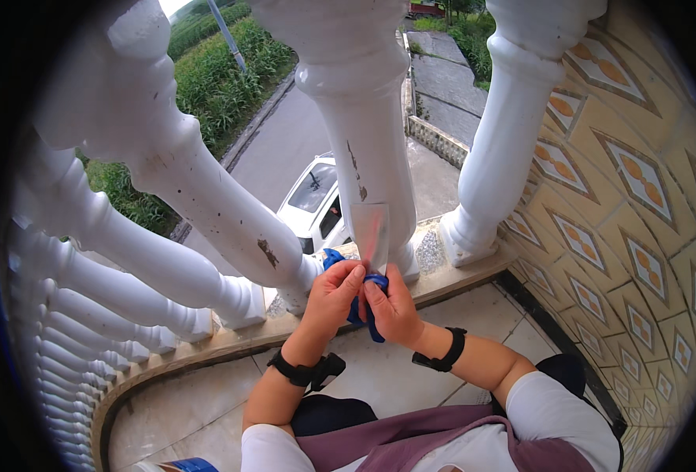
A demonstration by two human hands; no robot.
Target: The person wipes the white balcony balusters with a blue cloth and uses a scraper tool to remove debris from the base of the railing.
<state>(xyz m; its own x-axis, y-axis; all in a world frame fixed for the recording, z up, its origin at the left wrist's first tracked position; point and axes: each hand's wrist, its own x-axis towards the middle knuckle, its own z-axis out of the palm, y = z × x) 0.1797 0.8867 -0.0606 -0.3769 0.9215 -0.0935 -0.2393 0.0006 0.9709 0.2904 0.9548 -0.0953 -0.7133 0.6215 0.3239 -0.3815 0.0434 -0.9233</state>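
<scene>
In front of the middle post (356, 118), blue cloth (375, 328) is clamped by left hand (335, 293) and right hand (396, 308) — seemingly steadied against the scraper (371, 228).

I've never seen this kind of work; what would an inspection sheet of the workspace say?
Surface: pale tiled floor; white balusters, paint chipped in places.
Job's things: flat blade; soft blue material at its lower end.
Clutter: blue-and-white object, cut off at the lower edge.
Hands: left hand and right hand closed on the blue material.
Cables: nothing seen.
Surroundings: diamond-patterned wall at right; white car, plants outside.
</scene>
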